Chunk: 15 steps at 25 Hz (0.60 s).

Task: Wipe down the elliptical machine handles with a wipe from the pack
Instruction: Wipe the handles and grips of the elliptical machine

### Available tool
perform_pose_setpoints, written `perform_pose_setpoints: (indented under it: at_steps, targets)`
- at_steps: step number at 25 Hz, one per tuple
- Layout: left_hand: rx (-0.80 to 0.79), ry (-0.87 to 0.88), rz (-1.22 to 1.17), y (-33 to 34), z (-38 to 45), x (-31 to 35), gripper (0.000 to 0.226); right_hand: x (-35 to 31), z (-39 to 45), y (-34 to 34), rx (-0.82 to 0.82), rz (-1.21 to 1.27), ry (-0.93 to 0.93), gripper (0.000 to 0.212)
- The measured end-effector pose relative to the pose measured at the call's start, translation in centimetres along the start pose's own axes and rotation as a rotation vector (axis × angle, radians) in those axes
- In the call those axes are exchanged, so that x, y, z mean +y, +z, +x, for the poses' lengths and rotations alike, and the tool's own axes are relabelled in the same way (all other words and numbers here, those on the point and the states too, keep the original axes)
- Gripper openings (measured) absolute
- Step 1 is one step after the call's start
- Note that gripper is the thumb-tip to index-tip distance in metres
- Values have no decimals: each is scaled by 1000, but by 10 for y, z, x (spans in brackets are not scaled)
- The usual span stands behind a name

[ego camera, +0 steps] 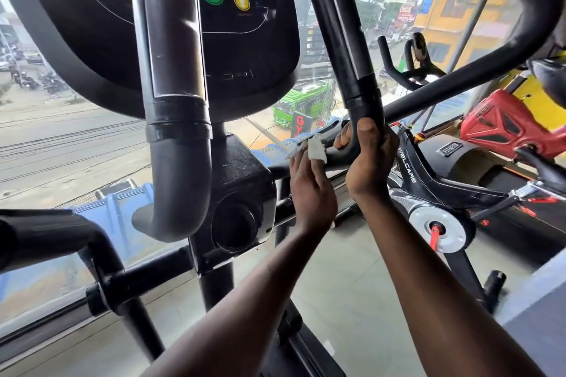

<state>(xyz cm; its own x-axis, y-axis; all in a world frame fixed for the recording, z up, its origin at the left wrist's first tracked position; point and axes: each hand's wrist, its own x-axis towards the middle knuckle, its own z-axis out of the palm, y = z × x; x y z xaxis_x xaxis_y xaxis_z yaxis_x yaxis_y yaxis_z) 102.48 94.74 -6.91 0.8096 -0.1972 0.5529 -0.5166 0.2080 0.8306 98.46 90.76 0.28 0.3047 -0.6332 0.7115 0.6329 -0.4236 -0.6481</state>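
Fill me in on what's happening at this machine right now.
A person is cleaning an elliptical by a window. The right hand grips the lower end of the right handle, steadying it. The left hand pinches a small white wipe against the dark bar beside it. The wipe pack is not in view.

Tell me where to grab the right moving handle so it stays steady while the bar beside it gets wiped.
Grip the right moving handle low on its bare black tube, under the collar, where the right hand wraps it from the near side. The post runs steeply upright there and is thin enough to encircle, leaving the left hand free with the wipe.
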Motion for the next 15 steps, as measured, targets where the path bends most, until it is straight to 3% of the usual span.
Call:
perform_pose_setpoints:
  at_steps: [4,8,10,13,15]
  targets:
    - [-96,-195,284,-16,25,-31,26,1,1,-2,-7,-32,-26,30]
    - [-181,-393,261,-23,49,-3,32,3,1,-3,-6,-38,-32,28]
    - [-183,-284,233,-26,46,-1,25,3,1,-3,0,-40,-32,29]
    - [-295,-29,631,-36,44,-15,24,4,1,-3,1,-40,-40,31]
    - [-370,-9,848,-44,51,-20,28,5,1,-4,-12,-32,-41,29]
